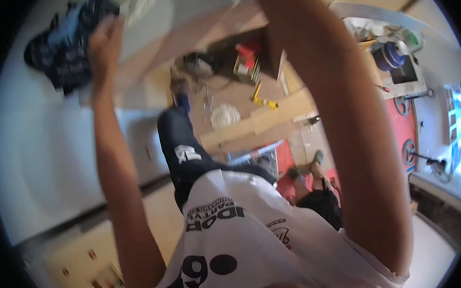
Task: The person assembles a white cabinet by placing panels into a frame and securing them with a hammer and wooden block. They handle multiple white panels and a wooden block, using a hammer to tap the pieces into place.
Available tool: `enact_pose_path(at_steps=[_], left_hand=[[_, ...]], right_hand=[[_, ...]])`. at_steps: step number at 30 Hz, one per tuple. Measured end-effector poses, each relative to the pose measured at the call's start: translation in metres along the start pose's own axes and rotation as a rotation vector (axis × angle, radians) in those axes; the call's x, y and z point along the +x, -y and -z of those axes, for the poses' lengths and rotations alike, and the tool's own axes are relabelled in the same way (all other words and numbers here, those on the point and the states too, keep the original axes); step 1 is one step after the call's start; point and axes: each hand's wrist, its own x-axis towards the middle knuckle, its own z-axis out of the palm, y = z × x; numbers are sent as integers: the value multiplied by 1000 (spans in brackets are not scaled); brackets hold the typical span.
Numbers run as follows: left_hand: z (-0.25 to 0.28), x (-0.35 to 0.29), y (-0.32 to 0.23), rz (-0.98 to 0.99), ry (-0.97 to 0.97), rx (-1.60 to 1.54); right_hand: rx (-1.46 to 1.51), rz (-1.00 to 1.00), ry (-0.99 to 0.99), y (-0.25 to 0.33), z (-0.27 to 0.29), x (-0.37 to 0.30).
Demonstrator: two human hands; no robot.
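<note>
My left hand (105,43) is raised at the upper left, its fingers curled in and blurred. Right against it is a bundle of dark and light-blue patterned cloth (66,45); whether my fingers hold the cloth or something in front of it, I cannot make out. Beside the hand runs the edge of a pale board-like surface (183,39), smeared by motion. My right forearm (319,45) reaches up past the top edge, and the hand at its end lies outside the picture.
Far below are a wooden plank (260,121), a yellow tool (265,101), a coil of whitish cord (225,115) and a red and yellow box (247,62). Another person (322,202) is on the red floor. A dark-blue container (387,56) stands at the right among clutter.
</note>
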Motion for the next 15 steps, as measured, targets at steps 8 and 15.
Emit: enact_pose_path(at_steps=[8,15], left_hand=[[30,-8,200,-546,347,1060],[23,9,253,-472,171,565]], right_hand=[[-79,36,237,44,-4,23],[-154,-168,362,62,8,49]])
